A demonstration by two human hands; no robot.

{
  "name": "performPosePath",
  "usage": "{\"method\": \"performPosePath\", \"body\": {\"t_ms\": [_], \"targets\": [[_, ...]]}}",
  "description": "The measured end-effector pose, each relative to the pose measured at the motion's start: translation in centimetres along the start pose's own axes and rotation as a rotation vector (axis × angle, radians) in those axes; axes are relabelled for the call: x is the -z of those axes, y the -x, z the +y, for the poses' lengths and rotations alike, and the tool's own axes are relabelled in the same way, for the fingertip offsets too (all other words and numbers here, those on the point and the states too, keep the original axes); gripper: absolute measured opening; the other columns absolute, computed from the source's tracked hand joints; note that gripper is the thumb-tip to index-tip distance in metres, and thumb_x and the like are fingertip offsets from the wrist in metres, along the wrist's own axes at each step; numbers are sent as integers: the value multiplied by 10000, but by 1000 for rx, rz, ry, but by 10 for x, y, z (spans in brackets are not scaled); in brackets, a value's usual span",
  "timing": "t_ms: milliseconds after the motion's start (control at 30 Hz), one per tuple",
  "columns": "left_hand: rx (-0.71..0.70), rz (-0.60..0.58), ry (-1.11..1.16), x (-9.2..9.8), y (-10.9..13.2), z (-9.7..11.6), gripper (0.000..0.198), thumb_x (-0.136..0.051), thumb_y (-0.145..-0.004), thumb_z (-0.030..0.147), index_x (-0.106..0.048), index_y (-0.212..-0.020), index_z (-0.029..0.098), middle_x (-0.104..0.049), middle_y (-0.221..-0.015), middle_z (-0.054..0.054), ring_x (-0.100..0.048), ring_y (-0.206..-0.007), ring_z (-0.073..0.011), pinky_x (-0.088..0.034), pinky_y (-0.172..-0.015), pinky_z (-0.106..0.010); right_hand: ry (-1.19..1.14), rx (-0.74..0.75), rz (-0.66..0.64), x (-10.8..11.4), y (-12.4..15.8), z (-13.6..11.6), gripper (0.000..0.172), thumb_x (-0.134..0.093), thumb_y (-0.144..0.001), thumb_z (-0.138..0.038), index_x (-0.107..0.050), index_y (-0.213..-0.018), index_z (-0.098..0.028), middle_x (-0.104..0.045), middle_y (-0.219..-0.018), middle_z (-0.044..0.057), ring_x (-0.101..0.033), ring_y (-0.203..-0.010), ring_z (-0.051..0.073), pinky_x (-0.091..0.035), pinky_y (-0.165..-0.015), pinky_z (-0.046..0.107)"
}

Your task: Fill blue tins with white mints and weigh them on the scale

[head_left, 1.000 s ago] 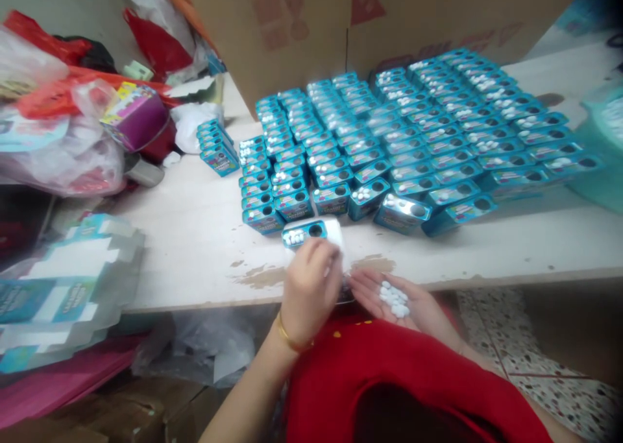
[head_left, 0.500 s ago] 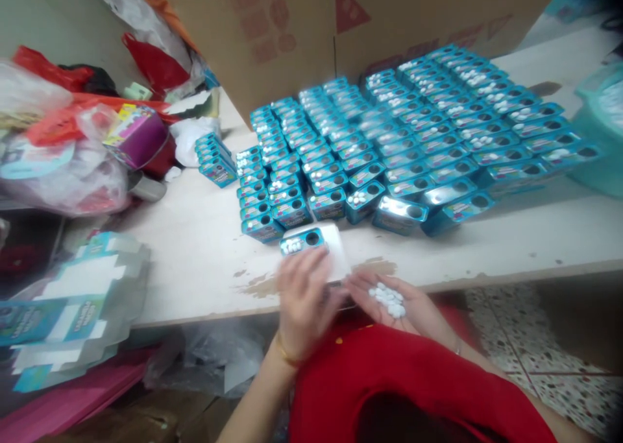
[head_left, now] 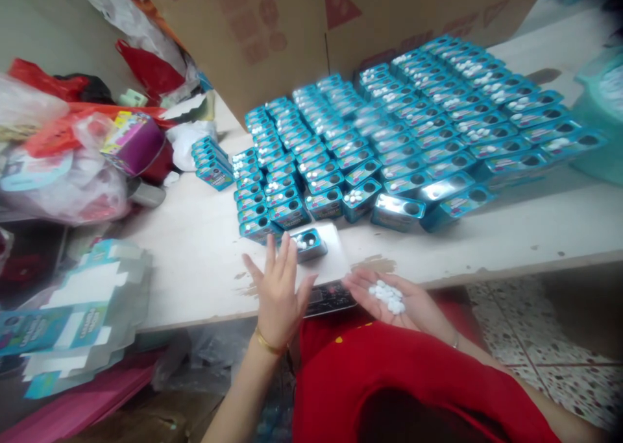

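Note:
My left hand (head_left: 278,295) is open with its fingers spread, just in front of a small blue tin (head_left: 318,250) with white tablets on its top beside a dark round hole. That tin sits on the white plate (head_left: 339,243) of a digital scale, whose dark display panel (head_left: 333,298) faces me. The left fingertips overlap the tin's near left end; I cannot tell whether they touch it. My right hand (head_left: 418,305), palm up and cupped, holds a small heap of white tablets (head_left: 388,296) by the table's front edge, right of the scale.
Rows of blue tins (head_left: 413,122) with white tablets on top fill the table behind the scale. A large cardboard box (head_left: 292,41) stands behind them. Flattened cartons (head_left: 92,313) and plastic bags (head_left: 73,177) lie at left; a green basin (head_left: 598,119) stands far right.
My left hand has pulled back from the tin to the left and spread its fingers, uncovering the scale's display. The tin has turned slightly. The right hand stays nearly still with the tablets.

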State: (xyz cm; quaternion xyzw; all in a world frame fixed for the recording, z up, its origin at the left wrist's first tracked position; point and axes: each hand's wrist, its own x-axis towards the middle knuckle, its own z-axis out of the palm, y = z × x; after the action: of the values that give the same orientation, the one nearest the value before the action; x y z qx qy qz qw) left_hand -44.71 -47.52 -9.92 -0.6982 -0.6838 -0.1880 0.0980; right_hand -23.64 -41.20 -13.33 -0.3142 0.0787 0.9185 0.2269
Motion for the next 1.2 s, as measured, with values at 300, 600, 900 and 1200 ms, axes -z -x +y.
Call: {"method": "performPosePath", "body": {"t_ms": [300,600,900,1200], "targets": [[-135,-1,189,-4,-24,6,589,-390,-942,127,-187,-1493,167,-379,-1474,-169,-323,-1390,-240,-114,-1178,-554,-40,4,19,2,0,-3,296,-384,-947,-151,-628,-1089,-63,-689,-1119,162,-652,-1078,217,-507,-987,334],[-13,-16,64,4,-27,-25,613,-577,-887,307,-328,-1435,192,-534,-1338,-162,-457,-1291,-301,-255,-1118,-583,-23,1,31,4,-4,-6,277,-411,-941,-147,-629,-1092,-66,-686,-1125,162,-637,-1104,220,-521,-974,328],[-89,-200,-70,-2,-45,-14,658,-570,-881,297,-285,-1443,105,-536,-1313,-194,-516,-1173,-322,-303,-1084,-596,-11,-11,33,1,-9,-6,263,-433,-936,-140,-652,-1058,-60,-696,-1100,161,-653,-1075,221,-538,-950,309],[130,24,259,77,-62,-79,431,-634,-837,286,-527,-1251,227,-641,-1106,-76,-614,-950,-205,-523,-832,-329,33,49,123,8,-12,-7,238,-510,-872,-57,-680,-1037,-84,-691,-1134,141,-609,-1143,245,-516,-998,349]]}}
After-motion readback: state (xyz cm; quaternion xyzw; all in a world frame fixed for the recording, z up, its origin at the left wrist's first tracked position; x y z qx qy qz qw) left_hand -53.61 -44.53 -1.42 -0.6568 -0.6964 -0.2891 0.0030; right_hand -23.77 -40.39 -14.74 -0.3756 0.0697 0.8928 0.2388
